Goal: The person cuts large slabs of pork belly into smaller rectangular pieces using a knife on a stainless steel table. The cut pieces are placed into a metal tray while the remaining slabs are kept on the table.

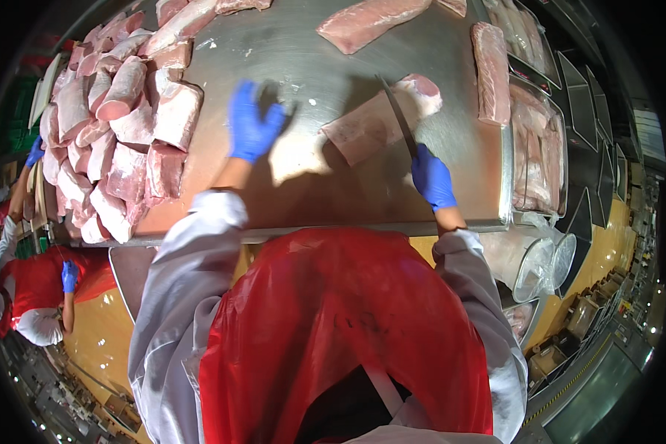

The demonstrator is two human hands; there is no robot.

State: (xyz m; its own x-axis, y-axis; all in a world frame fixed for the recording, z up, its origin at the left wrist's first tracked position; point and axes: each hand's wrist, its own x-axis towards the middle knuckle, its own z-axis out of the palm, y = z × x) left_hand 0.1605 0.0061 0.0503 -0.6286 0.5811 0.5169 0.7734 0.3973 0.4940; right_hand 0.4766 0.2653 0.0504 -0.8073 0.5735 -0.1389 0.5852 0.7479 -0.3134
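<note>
My right hand, in a blue glove, is closed round the handle of a long knife. The blade points away from me and crosses over a pale pink piece of pork loin that lies on the metal table; whether it touches the meat I cannot tell. The loin's far right end is whiter with fat. To the left of that piece, my left hand, gloved in blue too, has its fingers and thumb apart and holds nothing. A big heap of cut pork pieces covers the table's left side.
Long loins lie at the far edge, and another loin rests at the right edge. Trays of meat stand beyond it. Clear plastic bags hang near the right corner. A co-worker in a red apron is at left.
</note>
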